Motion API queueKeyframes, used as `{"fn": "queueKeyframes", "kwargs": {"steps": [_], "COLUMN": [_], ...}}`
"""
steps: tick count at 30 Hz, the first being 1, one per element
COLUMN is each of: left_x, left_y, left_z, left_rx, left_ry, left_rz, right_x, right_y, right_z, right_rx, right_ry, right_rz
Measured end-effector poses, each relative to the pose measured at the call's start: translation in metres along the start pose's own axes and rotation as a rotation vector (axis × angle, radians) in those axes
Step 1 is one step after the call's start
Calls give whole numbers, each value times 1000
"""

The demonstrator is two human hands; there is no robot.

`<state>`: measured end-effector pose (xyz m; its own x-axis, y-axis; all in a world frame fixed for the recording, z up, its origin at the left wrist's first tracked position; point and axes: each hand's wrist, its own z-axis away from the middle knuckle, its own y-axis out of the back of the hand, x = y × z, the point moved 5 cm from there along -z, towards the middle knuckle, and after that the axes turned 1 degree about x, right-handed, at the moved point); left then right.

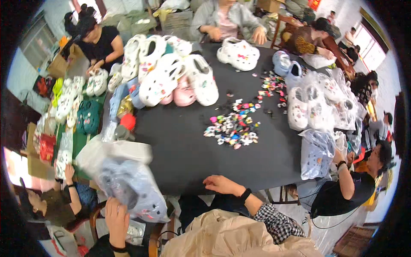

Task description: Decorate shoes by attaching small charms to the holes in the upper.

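My left hand (116, 219) reaches up at the lower left and grips the bottom of a clear plastic bag (130, 186) with pale clog shoes inside; the bag looks blurred. My right hand (222, 185), with a black wristband and a checked sleeve, lies on the near edge of the black table (184, 154), fingers loose and holding nothing. A heap of small colourful shoe charms (233, 128) lies on the table beyond my right hand.
White and pink clogs (173, 79) are piled at the table's far left, and a white pair (238, 53) lies at the far side. Bagged clogs (319, 107) crowd the right edge. Other people sit all round the table. More clogs lie on a green table (81, 141) to the left.
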<state>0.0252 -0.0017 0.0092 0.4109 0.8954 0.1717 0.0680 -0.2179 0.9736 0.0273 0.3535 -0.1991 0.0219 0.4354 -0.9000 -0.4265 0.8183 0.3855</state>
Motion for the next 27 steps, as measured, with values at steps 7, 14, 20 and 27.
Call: {"fn": "queueKeyframes", "kwargs": {"steps": [7,14,20,27], "left_x": [108,128,92,16], "left_y": [-122,-138,-135,-183], "left_z": [-107,-128,-109,-64], "left_rx": [-56,-167,140,-134], "left_ry": [-579,-433,19,302], "left_rz": [-98,36,223,564], "right_x": [45,72,81,96], "right_y": [82,116,120,122], "right_z": [106,123,59,-19], "right_rx": [319,408,418,474], "right_ry": [-67,1,-14,-75], "right_rz": [82,144,133,191]}}
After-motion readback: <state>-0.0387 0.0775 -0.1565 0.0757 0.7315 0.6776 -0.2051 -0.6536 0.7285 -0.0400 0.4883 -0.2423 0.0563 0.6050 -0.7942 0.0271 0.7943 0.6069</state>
